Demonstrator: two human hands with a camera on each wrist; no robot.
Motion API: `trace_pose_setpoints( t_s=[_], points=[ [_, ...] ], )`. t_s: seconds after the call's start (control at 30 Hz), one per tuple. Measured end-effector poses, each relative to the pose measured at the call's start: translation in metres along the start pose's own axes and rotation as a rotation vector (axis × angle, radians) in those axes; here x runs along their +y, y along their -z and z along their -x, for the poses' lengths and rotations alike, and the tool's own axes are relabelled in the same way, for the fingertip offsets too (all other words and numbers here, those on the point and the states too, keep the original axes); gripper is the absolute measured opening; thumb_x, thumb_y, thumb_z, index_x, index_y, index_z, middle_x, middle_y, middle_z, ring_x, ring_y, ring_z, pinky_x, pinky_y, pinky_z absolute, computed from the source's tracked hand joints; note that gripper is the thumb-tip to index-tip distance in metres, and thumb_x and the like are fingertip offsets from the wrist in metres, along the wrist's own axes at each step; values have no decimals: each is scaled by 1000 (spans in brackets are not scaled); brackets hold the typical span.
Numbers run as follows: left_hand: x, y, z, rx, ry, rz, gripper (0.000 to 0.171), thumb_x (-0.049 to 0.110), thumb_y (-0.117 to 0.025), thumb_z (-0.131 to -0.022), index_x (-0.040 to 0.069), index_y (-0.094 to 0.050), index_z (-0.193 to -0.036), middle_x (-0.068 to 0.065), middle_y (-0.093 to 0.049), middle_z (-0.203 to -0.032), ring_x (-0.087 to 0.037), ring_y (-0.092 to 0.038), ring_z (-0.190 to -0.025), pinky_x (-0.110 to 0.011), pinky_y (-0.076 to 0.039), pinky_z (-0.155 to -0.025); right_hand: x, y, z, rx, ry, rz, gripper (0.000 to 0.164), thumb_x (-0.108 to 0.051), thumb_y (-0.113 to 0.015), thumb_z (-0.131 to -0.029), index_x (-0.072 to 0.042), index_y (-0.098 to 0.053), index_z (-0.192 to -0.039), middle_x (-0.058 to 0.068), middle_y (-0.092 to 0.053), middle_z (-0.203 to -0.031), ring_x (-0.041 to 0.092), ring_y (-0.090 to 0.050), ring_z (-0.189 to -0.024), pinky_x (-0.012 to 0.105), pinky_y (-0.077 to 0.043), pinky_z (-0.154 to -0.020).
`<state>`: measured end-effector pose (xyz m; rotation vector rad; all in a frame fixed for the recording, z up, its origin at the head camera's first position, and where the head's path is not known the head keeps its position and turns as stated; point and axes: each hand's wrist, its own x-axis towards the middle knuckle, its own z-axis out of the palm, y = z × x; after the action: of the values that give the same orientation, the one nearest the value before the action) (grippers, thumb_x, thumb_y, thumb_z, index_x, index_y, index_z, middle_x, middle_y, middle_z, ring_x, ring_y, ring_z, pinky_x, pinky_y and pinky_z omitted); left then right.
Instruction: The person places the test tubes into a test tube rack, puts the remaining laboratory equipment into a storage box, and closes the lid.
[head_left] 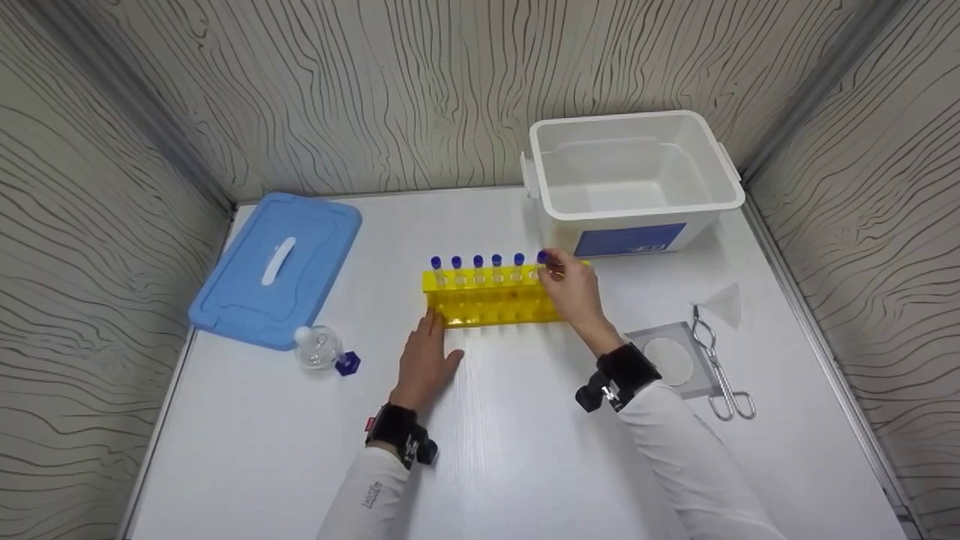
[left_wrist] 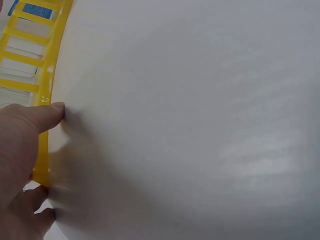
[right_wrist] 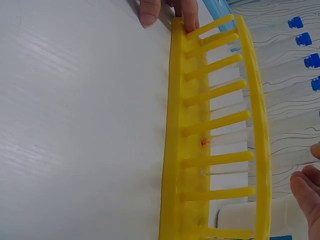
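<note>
As right fingers (right_wrist: pixel 306 194) seemingly pinch a tube (head_left: pixel 541 256), left fingers (head_left: pixel 428 324) loose against yellow rack (right_wrist: pixel 173 125), white table (head_left: pixel 517 435) below, patterned walls (head_left: pixel 412 82).

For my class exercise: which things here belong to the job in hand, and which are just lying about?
Seemingly in use:
yellow rack, touched by the left hand
blue-capped tubes, one pinched by the right hand

Seemingly lying about:
blue lid
white bin
clear round vessel
funnel
tongs
grey square with white disc
</note>
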<state>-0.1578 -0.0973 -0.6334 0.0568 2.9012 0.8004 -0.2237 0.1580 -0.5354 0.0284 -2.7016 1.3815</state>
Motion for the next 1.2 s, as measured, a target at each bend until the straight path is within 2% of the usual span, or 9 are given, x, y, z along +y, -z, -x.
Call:
trace_pose_setpoints(
  t_s=[0.1,0.27,0.47,0.67,0.8,1.07,1.2],
  points=[
    [-1,1,0,-1,-11,-9,84,36,-68,-93,5,-24,-157,-15,-25,-164,-36,-36,-146,-50,-33,-120,-1,5,3,-11,3,61,34,-13,-63,-95,-2,-64,-128,18,-68,-124,33,-66,-116,43,-54,-100],
    [-1,0,0,6,-16,-20,84,36,-67,-93,5,-25,-157,-15,-26,-164,-36,-37,-146,-49,-34,-119,3,12,8,-50,53,234,36,-17,-59,-97,1,-63,-128,21,-65,-128,39,-62,-120,51,-49,-104],
    [-1,-2,1,9,5,-45,84,37,-67,-93,8,-23,-158,-13,-27,-164,-33,-41,-142,-46,-37,-118,17,15,13,-147,94,398,50,-20,-55,-99,5,-49,-142,23,-51,-145,39,-53,-132,52,-46,-108],
    [0,-1,0,24,-4,-51,84,37,-68,-92,7,-24,-158,-13,-27,-163,-32,-44,-140,-46,-39,-116,23,15,20,-295,36,468,61,-28,-49,-103,4,-32,-152,25,-25,-162,41,-28,-149,55,-29,-120],
    [1,-2,1,31,-14,-40,84,37,-68,-92,7,-24,-158,-13,-27,-163,-33,-45,-139,-46,-39,-116,26,14,21,-341,12,525,66,-32,-47,-104,4,-25,-154,26,-17,-164,41,-19,-153,56,-23,-122],
    [-1,-1,1,28,-27,-30,84,37,-68,-92,5,-26,-157,-15,-27,-163,-35,-42,-141,-48,-37,-117,31,12,20,-369,0,603,66,-30,-45,-105,4,-20,-156,25,-13,-165,39,-13,-154,54,-16,-125],
    [-2,-1,1,20,-33,-45,84,37,-68,-92,4,-25,-157,-15,-26,-163,-35,-40,-143,-48,-37,-117,31,12,19,-380,17,627,64,-26,-45,-105,5,-22,-155,26,-14,-164,40,-14,-154,54,-17,-124]
  ],
)
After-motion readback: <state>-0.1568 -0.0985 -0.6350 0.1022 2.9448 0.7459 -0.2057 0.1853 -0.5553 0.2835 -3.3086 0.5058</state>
